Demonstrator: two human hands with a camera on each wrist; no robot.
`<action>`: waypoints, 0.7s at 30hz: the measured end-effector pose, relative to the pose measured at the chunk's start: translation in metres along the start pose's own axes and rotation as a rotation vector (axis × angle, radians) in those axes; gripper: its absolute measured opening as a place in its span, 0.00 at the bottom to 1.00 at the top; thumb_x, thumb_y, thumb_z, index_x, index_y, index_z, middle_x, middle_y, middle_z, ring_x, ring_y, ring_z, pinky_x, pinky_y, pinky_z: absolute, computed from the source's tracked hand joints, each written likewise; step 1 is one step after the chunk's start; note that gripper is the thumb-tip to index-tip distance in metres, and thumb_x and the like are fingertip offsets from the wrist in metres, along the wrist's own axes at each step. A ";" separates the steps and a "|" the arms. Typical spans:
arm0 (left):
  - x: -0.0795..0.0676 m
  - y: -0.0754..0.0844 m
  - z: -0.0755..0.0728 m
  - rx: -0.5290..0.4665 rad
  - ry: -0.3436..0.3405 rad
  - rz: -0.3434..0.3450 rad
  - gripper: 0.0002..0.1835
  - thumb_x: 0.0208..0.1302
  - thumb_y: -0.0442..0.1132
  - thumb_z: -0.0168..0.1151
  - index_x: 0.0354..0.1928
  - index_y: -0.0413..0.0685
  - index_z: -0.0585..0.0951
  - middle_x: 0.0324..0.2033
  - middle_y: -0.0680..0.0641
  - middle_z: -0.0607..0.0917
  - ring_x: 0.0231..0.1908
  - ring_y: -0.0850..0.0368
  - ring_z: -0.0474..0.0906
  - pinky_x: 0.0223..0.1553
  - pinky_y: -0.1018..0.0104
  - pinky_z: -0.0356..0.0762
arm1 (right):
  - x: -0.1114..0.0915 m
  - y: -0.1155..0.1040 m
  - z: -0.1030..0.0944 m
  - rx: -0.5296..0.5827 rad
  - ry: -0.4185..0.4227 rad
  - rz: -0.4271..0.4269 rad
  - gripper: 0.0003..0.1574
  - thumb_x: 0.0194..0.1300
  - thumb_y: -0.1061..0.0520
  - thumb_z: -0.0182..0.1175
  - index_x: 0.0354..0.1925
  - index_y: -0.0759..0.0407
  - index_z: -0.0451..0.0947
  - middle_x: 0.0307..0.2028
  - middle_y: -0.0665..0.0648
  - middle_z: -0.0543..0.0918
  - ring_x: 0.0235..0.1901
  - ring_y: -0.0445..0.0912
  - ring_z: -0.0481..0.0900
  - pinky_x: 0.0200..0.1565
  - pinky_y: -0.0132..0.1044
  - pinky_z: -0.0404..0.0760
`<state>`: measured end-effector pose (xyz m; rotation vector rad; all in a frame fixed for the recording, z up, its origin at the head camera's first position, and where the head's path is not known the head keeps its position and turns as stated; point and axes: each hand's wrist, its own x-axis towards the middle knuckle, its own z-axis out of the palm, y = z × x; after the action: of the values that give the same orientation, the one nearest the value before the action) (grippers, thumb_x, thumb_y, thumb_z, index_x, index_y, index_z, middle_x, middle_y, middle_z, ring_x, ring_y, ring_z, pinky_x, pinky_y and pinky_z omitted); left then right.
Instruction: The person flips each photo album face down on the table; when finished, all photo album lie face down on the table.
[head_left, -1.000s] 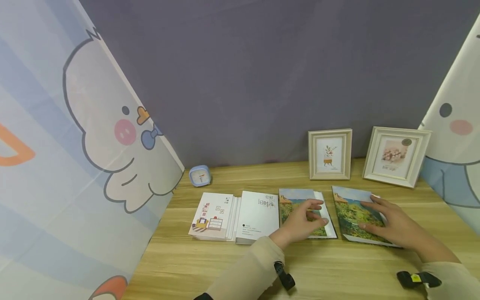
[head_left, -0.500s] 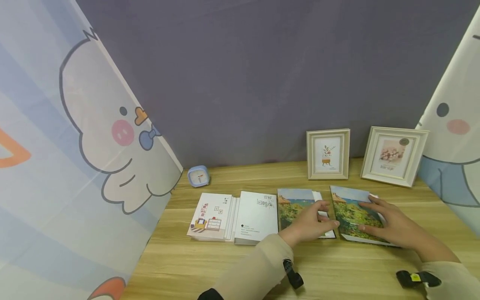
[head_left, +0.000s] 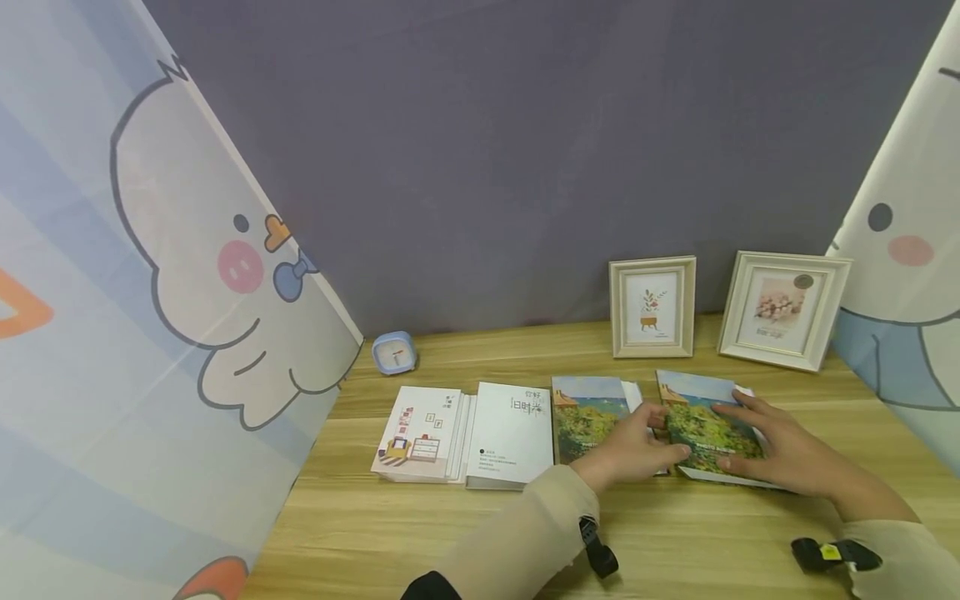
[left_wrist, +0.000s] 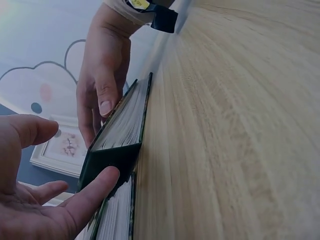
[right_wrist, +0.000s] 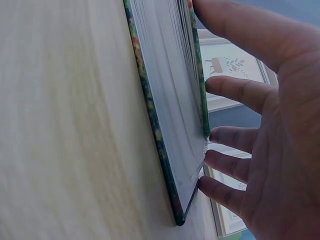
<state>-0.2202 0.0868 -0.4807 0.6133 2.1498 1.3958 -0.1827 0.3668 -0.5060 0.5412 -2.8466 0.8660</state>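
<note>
A photo album with a painted garden-and-sea cover (head_left: 697,425) lies rightmost in the row on the table. My right hand (head_left: 787,450) rests over its right side, with fingertips along the cover edge in the right wrist view, where the white pages face the palm. My left hand (head_left: 630,446) reaches across a matching album (head_left: 585,417), partly hiding it. In the left wrist view, one fingertip of that hand meets the dark spine (left_wrist: 105,162) of the rightmost album, while its other fingers stay spread apart.
Left of the albums lie a white book (head_left: 510,433) and another with a furniture drawing (head_left: 423,429). Behind them stand a small blue clock (head_left: 394,353) and two picture frames, one floral (head_left: 616,308) and one tilted (head_left: 727,325). A grey curtain (head_left: 480,167) hangs behind the table.
My left hand has moved right from over the third book to the spine of the rightmost album. My right hand stays on that album. The head view has shifted slightly.
</note>
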 end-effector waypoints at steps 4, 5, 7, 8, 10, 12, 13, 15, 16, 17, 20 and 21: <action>0.001 0.001 0.003 -0.034 0.005 -0.028 0.33 0.74 0.49 0.66 0.75 0.56 0.65 0.64 0.53 0.74 0.33 0.64 0.85 0.37 0.67 0.83 | -0.001 0.001 0.001 0.001 0.007 -0.008 0.52 0.55 0.44 0.81 0.72 0.61 0.72 0.73 0.82 0.59 0.65 0.86 0.59 0.50 0.85 0.64; 0.001 0.001 0.004 -0.034 0.008 -0.038 0.34 0.74 0.49 0.67 0.75 0.54 0.65 0.64 0.53 0.74 0.32 0.64 0.84 0.37 0.67 0.83 | -0.001 0.001 0.001 0.004 0.006 -0.009 0.53 0.55 0.44 0.81 0.72 0.61 0.72 0.74 0.82 0.58 0.65 0.86 0.58 0.50 0.85 0.64; 0.001 0.001 0.006 -0.016 0.013 -0.056 0.34 0.73 0.48 0.67 0.75 0.52 0.65 0.64 0.52 0.75 0.33 0.64 0.84 0.38 0.67 0.83 | -0.001 0.002 0.001 0.008 0.004 -0.011 0.53 0.55 0.44 0.81 0.72 0.61 0.71 0.74 0.82 0.58 0.66 0.86 0.58 0.50 0.85 0.64; 0.001 0.001 0.007 -0.005 0.011 -0.063 0.34 0.73 0.48 0.67 0.75 0.51 0.66 0.64 0.51 0.76 0.34 0.63 0.85 0.39 0.66 0.83 | -0.001 0.002 0.002 0.008 0.005 -0.011 0.53 0.55 0.44 0.81 0.72 0.60 0.71 0.74 0.81 0.58 0.66 0.86 0.58 0.50 0.85 0.64; 0.001 0.002 0.008 0.038 0.004 -0.072 0.33 0.73 0.48 0.67 0.75 0.51 0.68 0.64 0.51 0.77 0.40 0.63 0.84 0.42 0.65 0.83 | -0.001 0.002 0.002 0.013 0.002 -0.012 0.54 0.55 0.44 0.81 0.73 0.60 0.71 0.74 0.81 0.58 0.66 0.86 0.58 0.50 0.85 0.65; 0.001 0.003 0.009 0.058 -0.008 -0.083 0.33 0.72 0.48 0.67 0.75 0.51 0.69 0.64 0.52 0.78 0.46 0.62 0.83 0.45 0.64 0.84 | -0.001 0.001 0.002 0.027 -0.009 -0.006 0.54 0.55 0.44 0.81 0.73 0.59 0.71 0.75 0.80 0.57 0.67 0.86 0.57 0.50 0.85 0.64; 0.001 0.003 0.009 0.067 -0.011 -0.088 0.33 0.72 0.48 0.67 0.75 0.51 0.69 0.64 0.53 0.78 0.49 0.62 0.82 0.46 0.63 0.83 | -0.001 0.001 0.001 0.032 -0.012 -0.005 0.54 0.55 0.44 0.81 0.73 0.59 0.71 0.75 0.80 0.57 0.67 0.86 0.56 0.50 0.85 0.63; 0.001 0.004 0.009 0.061 -0.017 -0.096 0.33 0.72 0.48 0.67 0.75 0.51 0.69 0.64 0.54 0.78 0.53 0.62 0.81 0.48 0.62 0.83 | -0.001 -0.001 0.001 0.042 -0.020 -0.001 0.54 0.55 0.44 0.81 0.73 0.59 0.71 0.76 0.79 0.56 0.68 0.86 0.55 0.50 0.86 0.62; 0.000 0.004 0.009 0.038 -0.025 -0.099 0.34 0.72 0.48 0.67 0.76 0.51 0.68 0.65 0.53 0.78 0.52 0.61 0.82 0.48 0.62 0.84 | -0.001 -0.001 0.000 0.048 -0.025 -0.001 0.54 0.55 0.45 0.81 0.73 0.59 0.70 0.76 0.80 0.56 0.68 0.86 0.54 0.50 0.86 0.62; 0.000 0.003 0.009 0.024 -0.029 -0.102 0.34 0.72 0.47 0.67 0.76 0.51 0.68 0.65 0.54 0.78 0.52 0.62 0.82 0.48 0.63 0.83 | -0.001 -0.002 0.000 0.053 -0.028 0.002 0.54 0.56 0.45 0.81 0.73 0.59 0.70 0.76 0.79 0.55 0.69 0.86 0.53 0.50 0.86 0.61; -0.001 0.001 0.008 0.013 -0.045 -0.088 0.35 0.72 0.44 0.65 0.77 0.53 0.66 0.65 0.55 0.77 0.53 0.64 0.81 0.50 0.64 0.83 | -0.001 -0.003 -0.001 0.053 -0.025 -0.004 0.53 0.55 0.45 0.81 0.73 0.59 0.70 0.75 0.80 0.56 0.68 0.86 0.54 0.50 0.86 0.61; -0.002 0.001 0.008 0.008 -0.053 -0.081 0.35 0.72 0.44 0.64 0.78 0.53 0.65 0.66 0.56 0.77 0.54 0.65 0.81 0.51 0.65 0.82 | -0.001 -0.003 -0.001 0.055 -0.023 -0.008 0.53 0.55 0.46 0.81 0.73 0.59 0.70 0.75 0.80 0.56 0.68 0.86 0.55 0.50 0.86 0.62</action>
<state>-0.2136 0.0917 -0.4825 0.5538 2.1163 1.3144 -0.1807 0.3652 -0.5041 0.5723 -2.8468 0.9458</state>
